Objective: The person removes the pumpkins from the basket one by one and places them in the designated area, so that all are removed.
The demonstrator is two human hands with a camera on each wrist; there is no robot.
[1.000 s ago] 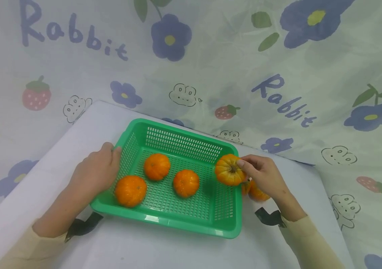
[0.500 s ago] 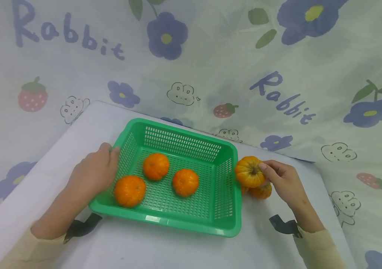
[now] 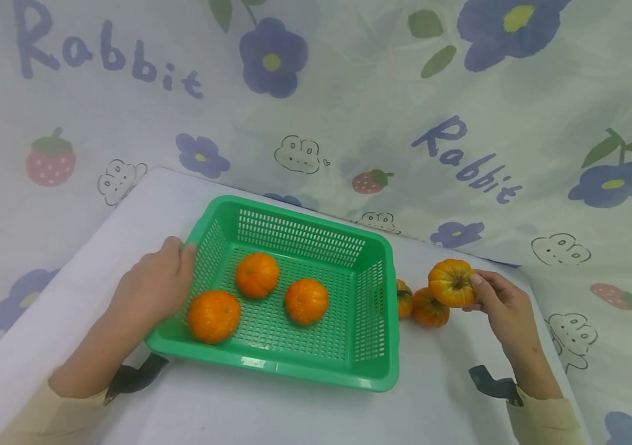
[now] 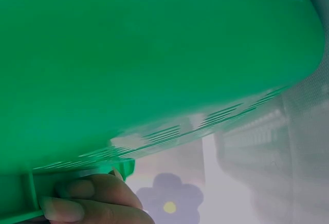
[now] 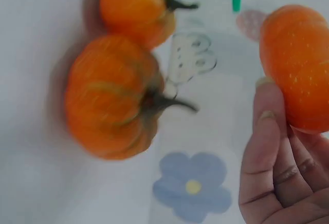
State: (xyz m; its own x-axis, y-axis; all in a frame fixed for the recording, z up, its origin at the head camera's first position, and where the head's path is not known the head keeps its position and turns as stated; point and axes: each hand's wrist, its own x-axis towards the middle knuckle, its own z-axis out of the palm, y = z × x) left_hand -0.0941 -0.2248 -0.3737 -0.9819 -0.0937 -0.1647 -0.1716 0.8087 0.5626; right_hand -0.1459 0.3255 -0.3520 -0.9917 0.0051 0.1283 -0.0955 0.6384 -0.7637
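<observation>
My left hand (image 3: 154, 281) grips the left rim of a green plastic basket (image 3: 271, 366); in the left wrist view its fingers (image 4: 97, 203) curl under that rim. Inside the basket lie three small orange pumpkins, one at the front left (image 3: 214, 316), one farther back (image 3: 257, 275) and one in the middle (image 3: 307, 301). To the right of the basket, my right hand (image 3: 508, 309) pinches a yellow-orange pumpkin (image 3: 452, 282) by its side, raised above the table. Two more pumpkins with dark stems, a nearer one (image 5: 114, 98) and a farther one (image 5: 136, 8), sit below and left of it.
A white-covered table (image 3: 294, 414) carries the basket and pumpkins. Behind it hangs a pale curtain (image 3: 338, 111) printed with flowers, rabbits and strawberries, close to the table's back edge. The two loose pumpkins stand right against the basket's right side.
My right hand has carried the pumpkin rightward, from over the basket's right rim out past the two loose pumpkins. The left hand keeps its hold on the rim, and the basket stays in place.
</observation>
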